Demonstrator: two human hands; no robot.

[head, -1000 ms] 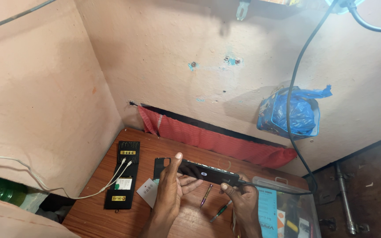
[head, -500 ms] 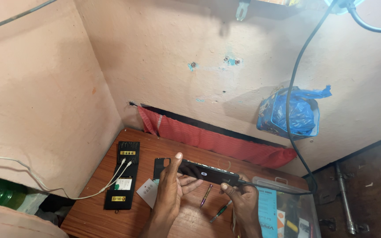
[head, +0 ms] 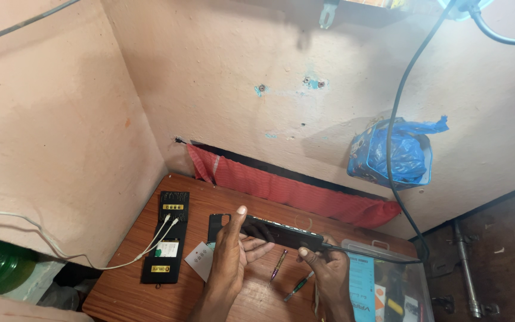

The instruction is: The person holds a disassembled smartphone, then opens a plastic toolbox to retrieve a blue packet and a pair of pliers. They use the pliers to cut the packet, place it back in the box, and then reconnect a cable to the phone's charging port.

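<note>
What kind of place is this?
Probably a small phone-repair bench in a wall corner. Both hands, left hand and right hand, hold a dark opened phone edge-up over a wooden table, with screwdrivers and a black tool case beside it.

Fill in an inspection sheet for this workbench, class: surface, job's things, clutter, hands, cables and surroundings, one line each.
Surface: brown wooden table, set into a wall corner.
Job's things: dark phone held edge-up in both hands.
Clutter: black tool case, white card, two small screwdrivers, clear plastic box.
Hands: left hand grips the phone's left end; right hand pinches its right end.
Cables: black cable runs to the phone; two white cables reach the case.
Surroundings: pink plaster walls, red cloth, blue bag hanging.
</note>
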